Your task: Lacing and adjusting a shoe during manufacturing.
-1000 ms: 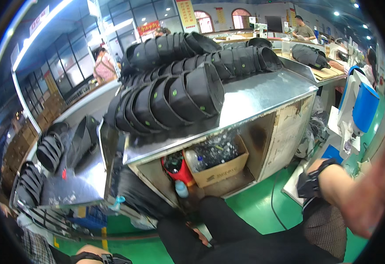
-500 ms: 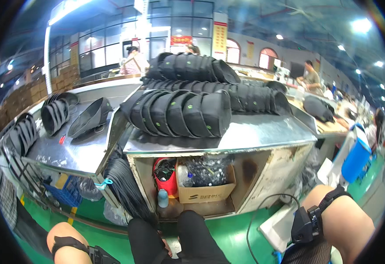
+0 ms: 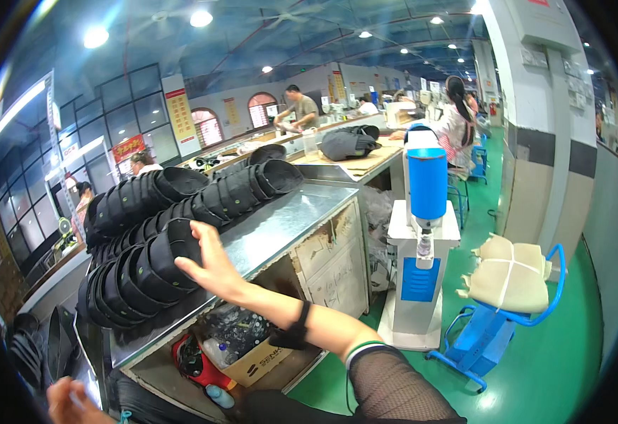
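My right hand reaches over the metal-topped bench with fingers spread and nothing in it. Its fingertips are at the right end of the nearest row of nested black curved shells, which carry small green marks; whether they touch cannot be made out. Behind lie more rows of the same black shells. My left hand is low at the left edge, slightly blurred, fingers apart and holding nothing, close to loose black shells on the lower side table.
Under the bench sit a cardboard box with clear plastic, a red bin and a light-blue bottle. To the right stand a blue-and-white machine and a blue cart bearing tied beige pieces. Several people work farther back.
My view has swung right, bringing the machine and cart into sight. My right hand has risen from below to the end of the near row. My left hand has come into view.
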The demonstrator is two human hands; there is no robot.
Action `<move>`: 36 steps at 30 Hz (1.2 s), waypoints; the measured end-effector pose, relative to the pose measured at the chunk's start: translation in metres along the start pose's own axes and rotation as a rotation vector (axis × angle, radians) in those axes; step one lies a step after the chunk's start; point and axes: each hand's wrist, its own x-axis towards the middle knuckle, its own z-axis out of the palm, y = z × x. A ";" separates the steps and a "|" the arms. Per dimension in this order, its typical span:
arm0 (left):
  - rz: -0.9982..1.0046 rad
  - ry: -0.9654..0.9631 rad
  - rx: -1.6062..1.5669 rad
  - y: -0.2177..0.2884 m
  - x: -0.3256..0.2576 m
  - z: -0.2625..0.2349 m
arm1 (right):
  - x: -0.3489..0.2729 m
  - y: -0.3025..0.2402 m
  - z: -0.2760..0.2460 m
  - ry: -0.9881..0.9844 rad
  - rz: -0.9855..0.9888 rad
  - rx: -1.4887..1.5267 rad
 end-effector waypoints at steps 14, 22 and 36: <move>-1.012 -0.592 0.146 -0.077 -0.163 -0.046 | -0.047 0.070 0.046 0.064 0.301 0.183; -0.874 -0.582 0.444 -0.053 -0.148 -0.029 | -0.091 -0.074 -0.051 0.010 -0.222 0.051; -1.225 -0.123 0.299 -0.020 -0.232 -0.070 | -0.287 0.000 0.142 -0.868 1.287 1.289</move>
